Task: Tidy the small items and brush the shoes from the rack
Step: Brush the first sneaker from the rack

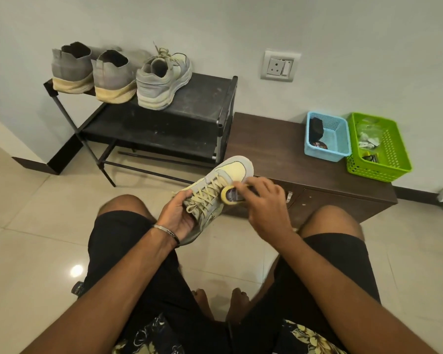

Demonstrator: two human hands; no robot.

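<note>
My left hand (178, 215) grips a grey and pale-yellow sneaker (234, 169) by its laced middle, toe pointing away, above my knees. My right hand (264, 203) holds a small yellow-edged shoe brush (232, 195) pressed against the sneaker's side beside the laces. Its matching sneaker (161, 77) stands on the top shelf of the black shoe rack (202, 98). Two grey knit shoes (72, 67) (113, 75) with cream soles stand to its left, heels toward me.
A low brown cabinet (279, 149) stands right of the rack, carrying a blue basket (327, 136) with dark items and a green basket (379, 146) with small packets. A wall socket (280, 65) is above. I sit with bare feet on glossy floor tiles.
</note>
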